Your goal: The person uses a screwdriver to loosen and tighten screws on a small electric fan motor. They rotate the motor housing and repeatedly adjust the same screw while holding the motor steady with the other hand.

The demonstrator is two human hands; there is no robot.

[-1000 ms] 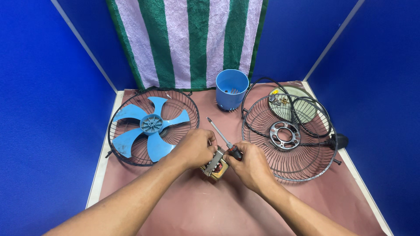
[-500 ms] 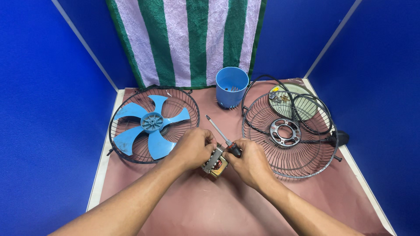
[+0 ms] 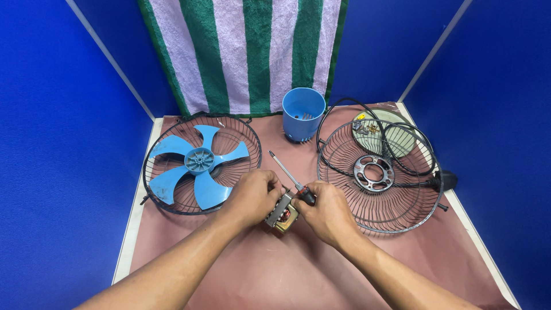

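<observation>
Blue walls (image 3: 63, 132) — striped towel (image 3: 252, 51) — brown tabletop (image 3: 298, 270).

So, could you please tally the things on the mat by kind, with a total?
Wire fan guards: 2, left and right
Blue fan blade: 1
Blue cup: 1
Screwdriver: 1, under the right hand
Fan motor: 1, between left hand and right
Black cable: 1
Total: 7

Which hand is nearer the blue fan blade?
Left. The left hand sits beside the blue fan blade, at its grille's edge; the right hand is farther, beyond the small motor.
</observation>
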